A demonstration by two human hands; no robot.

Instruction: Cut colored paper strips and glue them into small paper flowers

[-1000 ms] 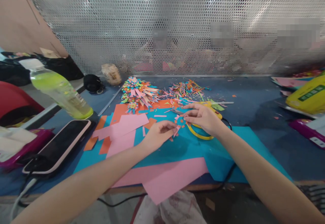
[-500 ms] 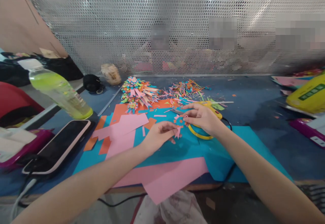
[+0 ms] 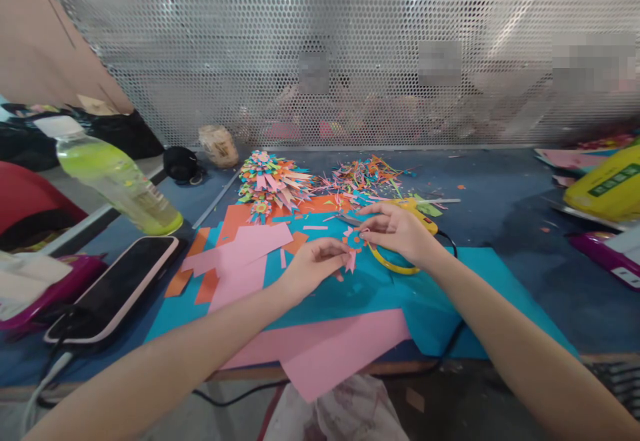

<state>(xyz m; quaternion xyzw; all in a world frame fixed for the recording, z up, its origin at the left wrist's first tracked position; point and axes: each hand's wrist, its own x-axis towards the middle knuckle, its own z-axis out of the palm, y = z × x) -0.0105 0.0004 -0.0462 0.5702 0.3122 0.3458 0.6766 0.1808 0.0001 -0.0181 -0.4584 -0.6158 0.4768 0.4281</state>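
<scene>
Both my hands meet over a blue paper sheet (image 3: 450, 294) on the table. My left hand (image 3: 313, 264) pinches a small pink-and-orange paper flower piece (image 3: 353, 247) from the left. From the right, my right hand (image 3: 397, 231) pinches the same piece with thumb and forefinger. Yellow-handled scissors (image 3: 395, 264) lie just under my right hand. A finished heap of multicoloured paper flowers (image 3: 270, 184) sits behind, with a pile of paper scraps (image 3: 363, 177) to its right.
Pink paper sheets (image 3: 325, 351) and orange sheets (image 3: 235, 221) lie on the blue one. A phone in a pink case (image 3: 115, 287) and a green drink bottle (image 3: 117, 177) are at the left. A yellow pack (image 3: 607, 184) is at right. A perforated metal screen (image 3: 320, 47) backs the table.
The small paper piece has turned slightly between my fingers; both hands stay almost in the same place.
</scene>
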